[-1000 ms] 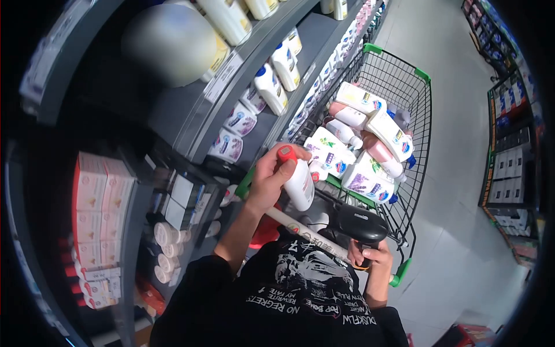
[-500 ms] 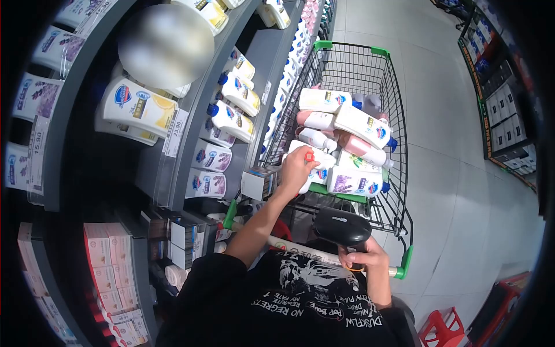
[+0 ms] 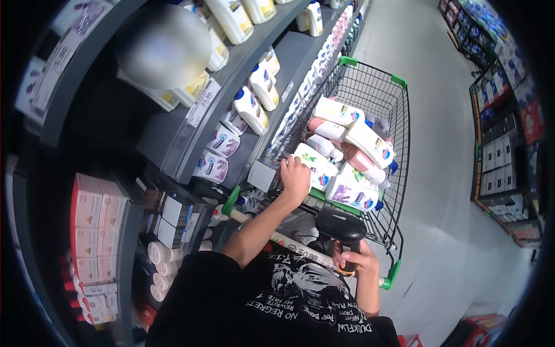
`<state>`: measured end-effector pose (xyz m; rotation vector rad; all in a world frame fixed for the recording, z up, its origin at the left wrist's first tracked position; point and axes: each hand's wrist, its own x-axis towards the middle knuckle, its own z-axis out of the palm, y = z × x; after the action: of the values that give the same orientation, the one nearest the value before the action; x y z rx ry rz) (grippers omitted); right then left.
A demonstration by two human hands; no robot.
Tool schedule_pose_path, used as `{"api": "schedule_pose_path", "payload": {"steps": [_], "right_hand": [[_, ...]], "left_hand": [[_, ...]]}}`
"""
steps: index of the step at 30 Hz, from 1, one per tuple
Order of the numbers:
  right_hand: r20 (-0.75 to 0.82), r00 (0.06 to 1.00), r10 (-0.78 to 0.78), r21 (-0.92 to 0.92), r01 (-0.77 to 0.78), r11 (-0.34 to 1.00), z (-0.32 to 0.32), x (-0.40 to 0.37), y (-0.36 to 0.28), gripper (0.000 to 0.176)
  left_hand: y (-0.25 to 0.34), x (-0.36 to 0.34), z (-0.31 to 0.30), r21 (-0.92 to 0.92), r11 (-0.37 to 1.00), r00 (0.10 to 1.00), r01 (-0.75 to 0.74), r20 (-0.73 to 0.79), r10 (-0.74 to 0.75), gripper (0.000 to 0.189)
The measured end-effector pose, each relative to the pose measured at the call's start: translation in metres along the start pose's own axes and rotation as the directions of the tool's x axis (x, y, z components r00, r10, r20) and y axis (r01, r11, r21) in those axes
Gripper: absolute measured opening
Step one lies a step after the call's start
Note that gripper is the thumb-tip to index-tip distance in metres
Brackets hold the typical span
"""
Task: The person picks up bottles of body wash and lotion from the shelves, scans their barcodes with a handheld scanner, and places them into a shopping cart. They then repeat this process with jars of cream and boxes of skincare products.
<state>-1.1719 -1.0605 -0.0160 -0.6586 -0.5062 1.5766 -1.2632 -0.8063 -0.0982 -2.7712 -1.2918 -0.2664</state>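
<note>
My left hand (image 3: 295, 180) is at the cart's near left side, its fingers curled beside a white bottle with green leaves (image 3: 311, 162); what they hold, if anything, is hidden. My right hand (image 3: 359, 259) grips the handle of a black scanner (image 3: 341, 225) above the cart's push bar. Next to the leaf bottle lies a white bottle with a purple flower label (image 3: 351, 194). White bottles with blue caps (image 3: 369, 143) and pink bottles (image 3: 364, 163) are piled beyond it in the wire cart (image 3: 407, 110).
Shelves on the left hold yellow-label bottles (image 3: 251, 110), purple-label bottles (image 3: 222, 141) and pink boxes (image 3: 88, 202). A small box (image 3: 262, 175) juts out near the cart. Another stocked shelf (image 3: 500, 153) stands right of the tiled aisle (image 3: 442, 191).
The red cap seen at my left hand is no longer visible, and the green-leaf label now shows beside that hand. The view has shifted, with the cart appearing slightly lower and further right.
</note>
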Motion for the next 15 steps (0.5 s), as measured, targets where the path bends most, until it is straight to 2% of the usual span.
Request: {"api": "schedule_pose_path", "payload": {"steps": [2,3,5,6,7,8,9,12,13,14,15], "right_hand": [[-0.006,1.000,0.014,-0.016,-0.014,1.000,-0.002,0.001,0.003,0.054],[-0.020,1.000,0.009,0.005,-0.008,1.000,-0.003,0.002,0.004,0.053],[-0.103,0.995,0.005,0.022,-0.003,1.000,0.005,0.002,0.002,0.051],[-0.087,0.996,0.028,-0.005,-0.028,1.000,0.007,0.002,0.001,0.051],[-0.116,0.993,0.004,0.021,-0.001,1.000,0.009,0.003,0.001,0.050],[-0.141,0.990,-0.018,0.048,0.025,0.999,0.011,0.005,0.002,0.050],[-0.188,0.981,-0.045,0.037,0.053,0.998,0.015,0.005,0.004,0.052],[-0.183,0.981,-0.062,-0.072,0.050,0.996,0.009,0.006,0.007,0.054],[-0.188,0.980,-0.070,-0.072,0.057,0.996,0.007,0.006,0.010,0.054],[-0.170,0.983,-0.065,-0.076,0.053,0.996,0.004,0.007,0.011,0.053],[-0.176,0.982,-0.071,-0.067,0.060,0.996,0.007,0.008,0.011,0.053]], "left_hand": [[0.000,-0.008,-0.001,0.060,0.995,0.995,-0.075,-0.057,0.078,0.023],[0.003,-0.009,-0.005,0.045,0.998,0.999,-0.047,0.025,0.046,0.025],[0.005,-0.010,-0.004,-0.004,1.000,1.000,-0.029,0.004,0.029,0.025],[0.006,-0.011,-0.002,-0.042,0.999,0.999,-0.034,-0.006,0.034,0.026],[0.006,-0.010,-0.003,-0.125,0.991,0.995,-0.055,-0.089,0.044,0.026],[0.005,-0.014,-0.005,-0.155,0.983,0.992,-0.098,-0.099,0.083,0.024],[0.004,-0.020,-0.014,-0.274,0.956,0.987,-0.105,-0.144,0.067,0.022],[-0.007,-0.056,-0.060,-0.634,0.763,0.980,-0.124,-0.199,-0.006,0.018],[-0.013,-0.072,-0.066,-0.679,0.716,0.955,-0.164,-0.291,-0.057,0.015],[-0.023,-0.085,-0.072,-0.681,0.717,0.950,-0.146,-0.299,-0.091,0.015],[-0.034,-0.101,-0.078,-0.726,0.653,0.922,-0.217,-0.371,-0.107,0.014]]}}
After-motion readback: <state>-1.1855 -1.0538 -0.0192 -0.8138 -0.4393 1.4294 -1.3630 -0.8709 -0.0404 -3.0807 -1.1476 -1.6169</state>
